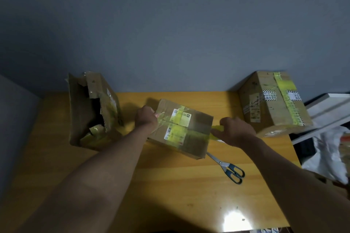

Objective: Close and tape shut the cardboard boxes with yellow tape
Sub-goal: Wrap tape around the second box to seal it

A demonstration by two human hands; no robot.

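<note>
Head view: a small cardboard box (181, 128) is seen in the middle of a wooden table (170, 185).
Labels: white stickers with a barcode; words too blurry.
Left hand (145, 118): closed on the box's left end.
Right hand (236, 131): yellow tape (216, 128) is pinched.
Table: scissors (227, 167), a torn open box (91, 109), a taped box (272, 102).
Room: grey wall (170, 24).

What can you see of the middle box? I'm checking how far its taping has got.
The middle box is brown, worn cardboard, flaps closed, lying skewed on the wooden table. White shipping labels sit on top, crossed by a strip of yellow tape along the seam. The left hand presses its left end; the right hand holds tape at its right end. Scissors lie at its near right corner.
</note>
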